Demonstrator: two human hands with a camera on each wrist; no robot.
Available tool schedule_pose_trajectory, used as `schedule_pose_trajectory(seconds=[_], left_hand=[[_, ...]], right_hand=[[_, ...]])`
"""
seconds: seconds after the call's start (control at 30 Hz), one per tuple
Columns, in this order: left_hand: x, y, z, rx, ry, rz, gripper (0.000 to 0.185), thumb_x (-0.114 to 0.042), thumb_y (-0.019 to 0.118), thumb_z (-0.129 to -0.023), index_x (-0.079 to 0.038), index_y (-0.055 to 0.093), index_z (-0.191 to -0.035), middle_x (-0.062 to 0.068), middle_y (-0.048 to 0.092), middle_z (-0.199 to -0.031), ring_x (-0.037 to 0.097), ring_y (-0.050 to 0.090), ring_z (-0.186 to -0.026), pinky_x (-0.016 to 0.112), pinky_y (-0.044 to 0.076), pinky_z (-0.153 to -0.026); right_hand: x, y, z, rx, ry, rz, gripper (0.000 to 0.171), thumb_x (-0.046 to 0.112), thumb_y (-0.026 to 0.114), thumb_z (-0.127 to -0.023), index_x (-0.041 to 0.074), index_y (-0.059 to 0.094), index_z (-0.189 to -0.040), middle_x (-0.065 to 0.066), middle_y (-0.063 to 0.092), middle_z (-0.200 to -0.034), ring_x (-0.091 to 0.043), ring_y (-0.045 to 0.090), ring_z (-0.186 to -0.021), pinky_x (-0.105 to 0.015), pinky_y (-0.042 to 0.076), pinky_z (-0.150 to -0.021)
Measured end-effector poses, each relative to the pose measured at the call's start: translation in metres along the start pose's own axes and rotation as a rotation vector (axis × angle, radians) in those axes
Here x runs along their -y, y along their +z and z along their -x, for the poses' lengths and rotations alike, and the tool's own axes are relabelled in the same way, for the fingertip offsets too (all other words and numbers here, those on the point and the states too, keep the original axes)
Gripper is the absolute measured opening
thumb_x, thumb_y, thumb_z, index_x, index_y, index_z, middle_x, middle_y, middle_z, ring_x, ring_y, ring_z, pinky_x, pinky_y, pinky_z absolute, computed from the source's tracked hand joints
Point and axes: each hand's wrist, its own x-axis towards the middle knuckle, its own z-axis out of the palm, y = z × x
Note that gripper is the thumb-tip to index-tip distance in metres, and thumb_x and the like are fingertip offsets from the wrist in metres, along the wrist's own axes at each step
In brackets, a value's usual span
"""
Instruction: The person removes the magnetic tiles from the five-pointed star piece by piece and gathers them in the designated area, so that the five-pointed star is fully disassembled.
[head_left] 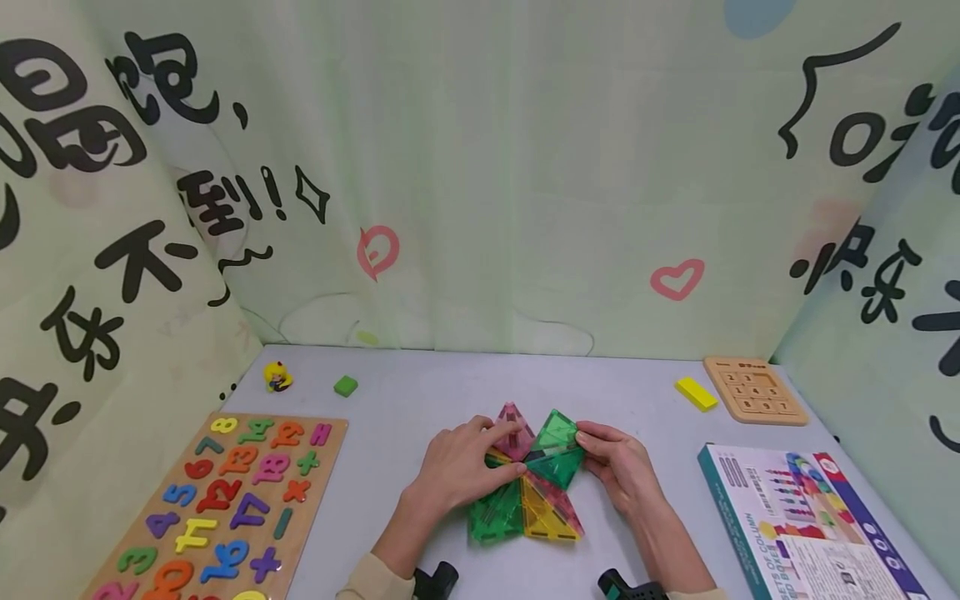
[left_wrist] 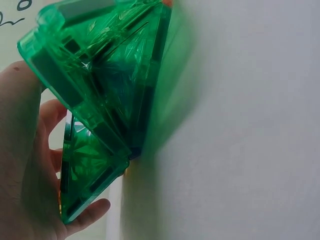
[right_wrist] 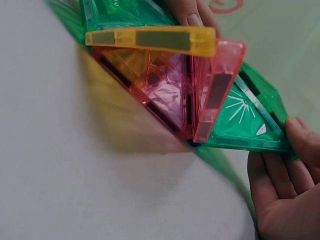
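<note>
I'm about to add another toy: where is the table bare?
Widest: the back strip between the green block and yellow block, behind the coloured tiles. A smaller patch lies between the right hand and the box. Crowded: the middle, with the left hand gripping the tiles.

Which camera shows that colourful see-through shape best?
The head view: nearly all the see-through shape shows, in green, pink and yellow. The right wrist view shows it closer but cropped; the left wrist view shows mostly green pieces.

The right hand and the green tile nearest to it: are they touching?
Touching. The right wrist view shows the right hand pinching the green tile at its outer corner.
</note>
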Motion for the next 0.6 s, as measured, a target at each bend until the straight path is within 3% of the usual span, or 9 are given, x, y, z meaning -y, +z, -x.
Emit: schedule_pose_trajectory(seconds=[0.27,0.6], left_hand=[[0.000,-0.001,0.001,0.001,-0.005,-0.001,0.063,-0.074,0.049,-0.087,-0.051,0.042,-0.145,0.000,0.060,-0.132,0.019,0.062,-0.100,0.039,0.050,-0.082],[0.000,0.001,0.000,0.013,-0.009,-0.010,0.063,-0.075,0.049,-0.087,-0.052,0.041,-0.145,0.001,0.060,-0.132,0.020,0.062,-0.102,0.041,0.050,-0.084]], right_hand=[[0.002,0.004,0.000,-0.050,-0.015,-0.090,0.017,0.011,0.067,-0.094,0.023,0.078,-0.097,0.011,0.072,-0.094,-0.008,0.068,-0.088,-0.021,0.055,-0.084],[0.010,0.003,-0.019,-0.149,-0.049,-0.108,0.036,0.014,0.061,-0.098,0.006,0.060,-0.134,0.012,0.070,-0.093,-0.007,0.069,-0.085,-0.021,0.056,-0.088]])
